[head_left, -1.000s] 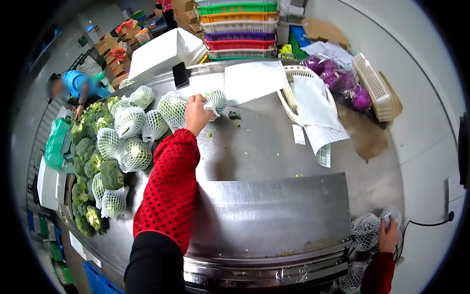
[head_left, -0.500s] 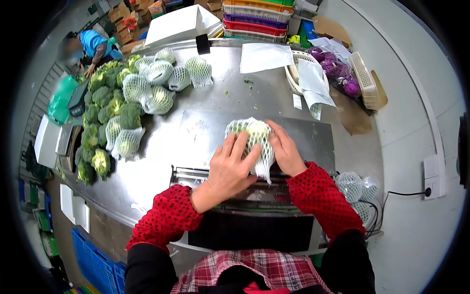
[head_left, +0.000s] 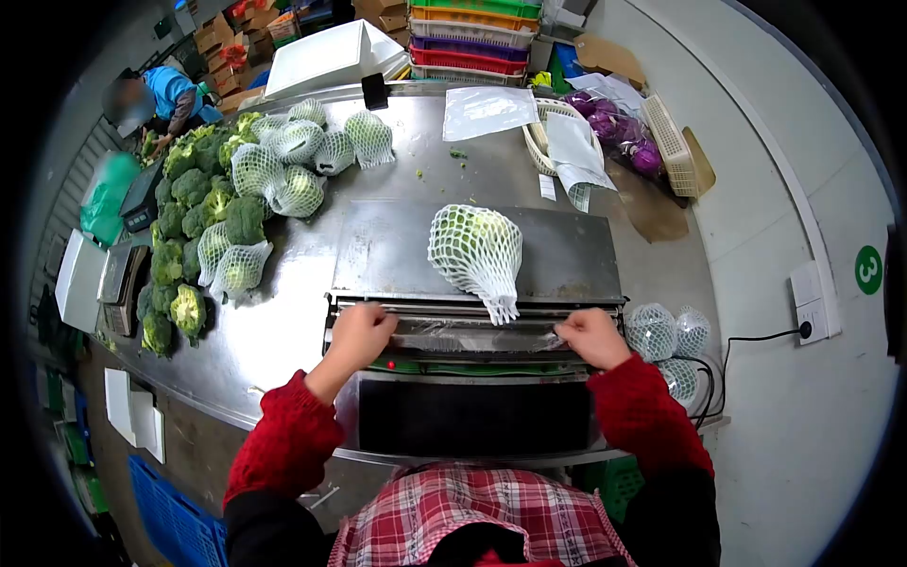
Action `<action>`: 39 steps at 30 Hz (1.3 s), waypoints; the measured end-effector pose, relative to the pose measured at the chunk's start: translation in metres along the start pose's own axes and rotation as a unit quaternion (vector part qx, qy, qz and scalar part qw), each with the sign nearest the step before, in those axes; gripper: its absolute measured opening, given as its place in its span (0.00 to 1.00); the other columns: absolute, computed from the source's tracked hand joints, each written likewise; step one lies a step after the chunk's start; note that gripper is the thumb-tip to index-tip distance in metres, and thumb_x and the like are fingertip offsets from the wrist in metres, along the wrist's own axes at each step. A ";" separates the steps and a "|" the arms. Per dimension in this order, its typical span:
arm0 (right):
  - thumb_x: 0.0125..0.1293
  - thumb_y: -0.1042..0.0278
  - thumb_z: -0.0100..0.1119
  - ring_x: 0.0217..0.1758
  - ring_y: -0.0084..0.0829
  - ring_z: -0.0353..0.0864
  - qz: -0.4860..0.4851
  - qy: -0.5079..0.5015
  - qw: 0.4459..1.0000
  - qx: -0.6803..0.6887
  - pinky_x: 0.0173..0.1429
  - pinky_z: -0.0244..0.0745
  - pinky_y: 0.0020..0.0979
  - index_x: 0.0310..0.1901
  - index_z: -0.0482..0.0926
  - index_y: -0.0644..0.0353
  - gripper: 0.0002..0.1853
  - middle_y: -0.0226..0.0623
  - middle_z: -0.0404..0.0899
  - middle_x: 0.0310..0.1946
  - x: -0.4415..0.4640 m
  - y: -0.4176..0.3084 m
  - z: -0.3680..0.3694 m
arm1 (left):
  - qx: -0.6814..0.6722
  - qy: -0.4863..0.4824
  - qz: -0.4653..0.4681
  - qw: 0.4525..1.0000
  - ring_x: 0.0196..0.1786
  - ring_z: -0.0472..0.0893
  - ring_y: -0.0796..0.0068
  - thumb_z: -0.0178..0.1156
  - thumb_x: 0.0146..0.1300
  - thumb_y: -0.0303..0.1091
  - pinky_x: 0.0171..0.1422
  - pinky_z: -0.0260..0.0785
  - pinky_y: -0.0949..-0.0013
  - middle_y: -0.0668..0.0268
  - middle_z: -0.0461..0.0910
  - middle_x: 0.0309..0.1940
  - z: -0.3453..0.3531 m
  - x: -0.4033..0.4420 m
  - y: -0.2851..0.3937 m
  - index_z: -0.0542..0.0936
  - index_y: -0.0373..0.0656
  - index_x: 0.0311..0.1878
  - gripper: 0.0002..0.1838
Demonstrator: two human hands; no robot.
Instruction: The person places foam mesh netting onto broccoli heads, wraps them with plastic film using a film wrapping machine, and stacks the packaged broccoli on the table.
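While netted broccoli (head_left: 475, 248) lies beyond, both hands (head_left: 362, 333) (head_left: 593, 337) curled narrow, prob. pinching clear film (head_left: 463, 337).

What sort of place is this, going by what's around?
Probably a produce packing room: there's a heap of broccoli, a net-sleeved vegetable beside clear film, and stacked plastic crates behind.

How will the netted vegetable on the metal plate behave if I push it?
The netted vegetable looks rounded, so it may rock or roll. Its open white net probably gives under pressure, and the loose, bunched tail would likely flop.
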State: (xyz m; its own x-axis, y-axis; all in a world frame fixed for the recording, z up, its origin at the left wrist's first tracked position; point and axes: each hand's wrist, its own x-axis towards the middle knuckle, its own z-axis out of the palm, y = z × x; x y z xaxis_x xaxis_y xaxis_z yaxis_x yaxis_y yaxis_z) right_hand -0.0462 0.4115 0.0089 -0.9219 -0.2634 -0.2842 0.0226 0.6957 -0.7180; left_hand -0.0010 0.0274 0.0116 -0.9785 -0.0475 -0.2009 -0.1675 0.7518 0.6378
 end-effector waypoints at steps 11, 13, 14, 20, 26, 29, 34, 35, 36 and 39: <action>0.69 0.71 0.50 0.48 0.36 0.81 -0.253 0.191 0.761 0.566 0.56 0.76 0.35 0.35 0.75 0.68 0.09 0.47 0.82 0.42 0.092 -0.123 -0.049 | -0.391 0.194 0.215 0.874 0.31 0.77 0.68 0.53 0.70 0.37 0.40 0.74 0.64 0.58 0.79 0.29 -0.063 0.089 0.119 0.72 0.38 0.26 0.16; 0.70 0.71 0.51 0.49 0.28 0.80 -0.165 0.130 0.882 0.421 0.58 0.73 0.30 0.37 0.75 0.67 0.08 0.42 0.82 0.46 0.155 -0.060 -0.005 | -0.096 0.100 0.096 0.986 0.31 0.72 0.76 0.53 0.71 0.35 0.40 0.69 0.69 0.60 0.82 0.39 -0.025 0.162 0.056 0.73 0.36 0.29 0.15; 0.70 0.71 0.51 0.49 0.28 0.80 -0.171 0.133 0.880 0.422 0.58 0.73 0.30 0.37 0.75 0.67 0.08 0.42 0.82 0.46 0.161 -0.055 -0.002 | -0.104 0.071 0.109 0.986 0.29 0.73 0.74 0.52 0.70 0.33 0.38 0.69 0.69 0.57 0.83 0.40 -0.008 0.165 0.042 0.73 0.36 0.34 0.11; 0.59 0.87 0.43 0.59 0.34 0.77 -0.263 -0.038 0.939 0.218 0.64 0.69 0.31 0.60 0.70 0.65 0.25 0.46 0.78 0.53 0.124 -0.042 0.011 | 0.047 -0.031 0.416 0.908 0.59 0.77 0.49 0.58 0.46 0.11 0.56 0.75 0.57 0.45 0.68 0.65 -0.018 0.115 0.052 0.65 0.47 0.69 0.43; 0.51 0.80 0.60 0.57 0.52 0.74 -0.347 0.004 0.937 -0.032 0.61 0.69 0.41 0.61 0.70 0.60 0.31 0.52 0.76 0.53 0.116 -0.054 -0.010 | 0.150 0.096 0.543 0.821 0.59 0.76 0.50 0.72 0.34 0.28 0.58 0.74 0.58 0.48 0.69 0.64 -0.020 0.124 0.056 0.69 0.34 0.63 0.45; 0.51 0.78 0.64 0.57 0.50 0.75 -0.390 -0.025 0.920 -0.024 0.60 0.71 0.40 0.61 0.71 0.64 0.31 0.52 0.77 0.53 0.064 -0.078 -0.034 | 0.083 0.097 0.547 0.828 0.49 0.81 0.50 0.75 0.32 0.35 0.52 0.77 0.59 0.50 0.77 0.56 -0.034 0.075 0.075 0.72 0.34 0.60 0.44; 0.57 0.72 0.66 0.52 0.46 0.81 -0.230 -0.185 0.950 0.100 0.59 0.74 0.38 0.61 0.70 0.66 0.29 0.51 0.79 0.51 -0.060 -0.076 -0.003 | -0.082 -0.066 0.387 0.916 0.42 0.84 0.55 0.81 0.32 0.49 0.47 0.78 0.63 0.49 0.82 0.43 -0.015 -0.053 0.062 0.75 0.31 0.53 0.45; 0.66 0.69 0.58 0.49 0.41 0.83 -0.188 -0.216 0.953 0.102 0.57 0.76 0.36 0.61 0.70 0.67 0.23 0.50 0.82 0.47 -0.077 -0.059 0.013 | -0.103 -0.137 0.294 0.940 0.41 0.85 0.57 0.80 0.37 0.47 0.46 0.78 0.64 0.49 0.82 0.40 -0.005 -0.069 0.044 0.76 0.29 0.50 0.40; 0.70 0.67 0.53 0.48 0.38 0.83 -0.068 -0.239 0.934 0.256 0.56 0.76 0.35 0.61 0.70 0.68 0.20 0.49 0.82 0.47 -0.086 -0.031 0.035 | -0.177 -0.167 0.195 0.950 0.41 0.85 0.58 0.78 0.41 0.47 0.46 0.78 0.63 0.50 0.83 0.39 0.016 -0.079 0.023 0.77 0.29 0.50 0.38; 0.78 0.66 0.40 0.45 0.31 0.83 0.112 -0.191 0.810 0.543 0.51 0.78 0.31 0.58 0.71 0.71 0.18 0.44 0.82 0.44 -0.127 -0.012 0.068 | -0.575 -0.258 -0.161 0.759 0.47 0.83 0.58 0.53 0.70 0.47 0.53 0.77 0.58 0.52 0.82 0.47 0.044 -0.112 -0.014 0.76 0.32 0.56 0.25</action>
State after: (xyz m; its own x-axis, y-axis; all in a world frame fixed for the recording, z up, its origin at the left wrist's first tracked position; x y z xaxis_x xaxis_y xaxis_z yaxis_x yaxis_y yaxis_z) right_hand 0.0965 0.3910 0.0109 -0.6658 -0.5432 -0.5114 0.6907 -0.1895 -0.6979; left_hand 0.1167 0.0514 -0.0073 -0.7364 0.3794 -0.5602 -0.6733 -0.3302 0.6615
